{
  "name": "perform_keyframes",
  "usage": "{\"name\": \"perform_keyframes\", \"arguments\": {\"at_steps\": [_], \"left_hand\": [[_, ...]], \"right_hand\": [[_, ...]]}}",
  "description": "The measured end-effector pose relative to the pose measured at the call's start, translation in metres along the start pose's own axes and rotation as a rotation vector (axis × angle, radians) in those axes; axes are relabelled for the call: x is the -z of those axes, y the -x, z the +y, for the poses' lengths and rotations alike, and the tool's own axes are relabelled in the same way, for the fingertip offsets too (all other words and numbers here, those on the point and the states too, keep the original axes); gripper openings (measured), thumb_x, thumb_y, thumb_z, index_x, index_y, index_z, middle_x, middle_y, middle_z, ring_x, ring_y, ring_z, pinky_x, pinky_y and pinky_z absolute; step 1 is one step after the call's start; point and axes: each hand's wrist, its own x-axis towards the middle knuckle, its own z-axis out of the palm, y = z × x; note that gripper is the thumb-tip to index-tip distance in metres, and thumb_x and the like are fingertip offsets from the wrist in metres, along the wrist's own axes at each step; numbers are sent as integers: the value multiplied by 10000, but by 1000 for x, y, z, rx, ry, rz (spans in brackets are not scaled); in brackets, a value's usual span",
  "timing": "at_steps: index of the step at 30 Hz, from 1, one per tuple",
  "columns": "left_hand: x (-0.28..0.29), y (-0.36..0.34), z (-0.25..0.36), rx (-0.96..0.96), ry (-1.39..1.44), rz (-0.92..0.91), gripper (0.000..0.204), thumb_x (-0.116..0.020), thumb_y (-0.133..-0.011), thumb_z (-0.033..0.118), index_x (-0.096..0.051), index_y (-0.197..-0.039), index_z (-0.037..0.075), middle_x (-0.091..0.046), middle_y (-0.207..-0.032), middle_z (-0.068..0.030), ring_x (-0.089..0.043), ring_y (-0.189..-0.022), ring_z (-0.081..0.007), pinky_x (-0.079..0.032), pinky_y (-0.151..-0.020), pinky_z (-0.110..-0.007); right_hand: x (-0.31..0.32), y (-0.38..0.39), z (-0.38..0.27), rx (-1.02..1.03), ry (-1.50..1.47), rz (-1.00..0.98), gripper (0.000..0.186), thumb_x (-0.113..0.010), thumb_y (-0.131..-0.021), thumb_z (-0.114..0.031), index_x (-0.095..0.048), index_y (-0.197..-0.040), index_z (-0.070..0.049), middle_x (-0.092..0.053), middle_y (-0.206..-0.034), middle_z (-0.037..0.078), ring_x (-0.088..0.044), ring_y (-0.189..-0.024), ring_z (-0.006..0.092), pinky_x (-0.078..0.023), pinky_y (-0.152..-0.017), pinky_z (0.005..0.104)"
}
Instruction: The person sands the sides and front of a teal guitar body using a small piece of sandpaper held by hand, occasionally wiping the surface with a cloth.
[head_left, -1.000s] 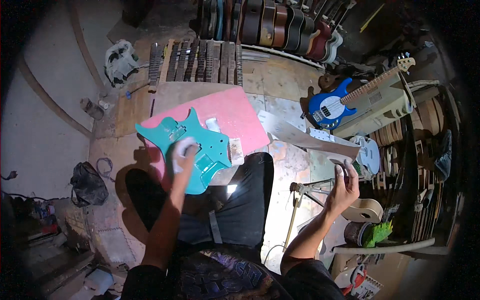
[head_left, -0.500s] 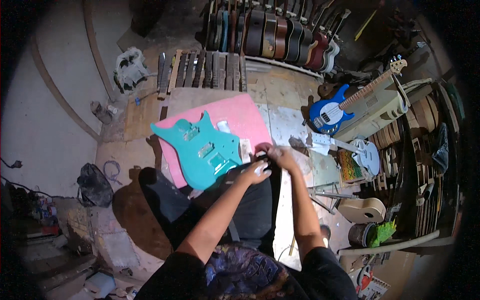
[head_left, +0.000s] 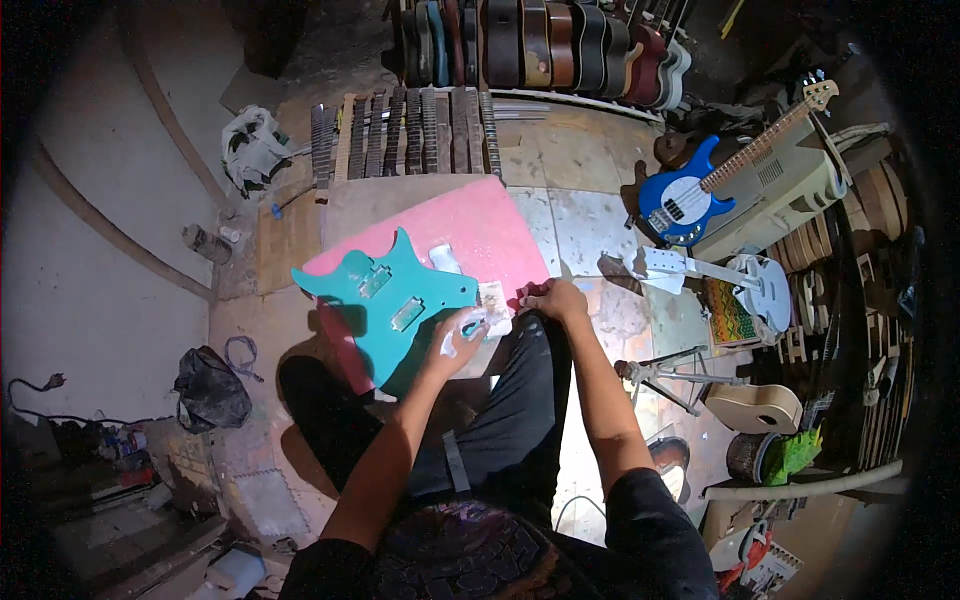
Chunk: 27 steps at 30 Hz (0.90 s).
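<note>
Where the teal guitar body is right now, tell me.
In the head view, left of centre, the teal, horned guitar body lies across the flat pink board, below the row of fretted wooden guitar necks.

Teal guitar body (head_left: 378,314) partly hidden, upper guitars (head_left: 535,45) cut off

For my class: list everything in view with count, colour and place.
Board: one, pink, centre
Guitar body: one, teal, on board
Guitar necks: about ten, brownish, above board
Row of guitars: many, mixed colours, top
Bass guitar: one, blue, upper right
Electric guitar: one, white, right
Soundhole guitar body: one, pale, lower right
Bags: two, black and white, left
Plug: one, dark, left
Stand: one, grey, right
Shelf clutter: uncountable, dim, right
Left grip: one, whitened, over guitar body
Right grip: one, bare, beside board
Legs: two, black, below board
</note>
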Motion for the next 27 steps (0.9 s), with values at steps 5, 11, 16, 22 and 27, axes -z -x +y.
{"name": "perform_keyframes", "arguments": {"at_steps": [5,11,16,22,27], "left_hand": [[-7,-10,12,48,51,-16,306,-744,-930,219,-723,-1157,16,-760,-1120,-172,-730,-1081,-327,-550,-951,-403],[-12,-12,21,-26,133,86,290,-780,-902,143,-727,-1159,21,-766,-1123,-164,-760,-1026,-291,-580,-885,-377],[-4,-8,108,-324,26,64,695,-865,-783,198,-600,-1412,68,-576,-1466,-177,-558,-1355,-352,-414,-1161,-437],[21,5,146,-592,133,373,543,-729,-770,-99,-674,-1293,40,-671,-1303,-143,-640,-1212,-354,-520,-1049,-435],[60,12,162,-767,137,593,422,-748,-756,-84,-748,-1146,76,-695,-1138,-111,-665,-1080,-314,-547,-977,-454]], "right_hand": [[-8,-36,26,-60,300,166,389,-741,-836,-424,-807,-1019,-87,-766,-974,216,-751,-965,375,-585,-865,484],[44,-9,62,347,-68,806,293,-675,-909,-278,-789,-1000,-25,-738,-863,247,-745,-803,380,-561,-755,452],[83,118,-50,411,-808,514,397,-658,-951,10,-592,-1340,-31,-662,-999,35,-624,-915,119,-502,-799,258],[75,190,-107,552,-1136,503,461,-626,-947,72,-475,-1359,-67,-638,-994,64,-531,-828,102,-420,-689,249],[68,214,-137,508,-1156,426,595,-636,-885,117,-430,-1413,-62,-608,-1047,69,-568,-901,113,-506,-789,257]]}}
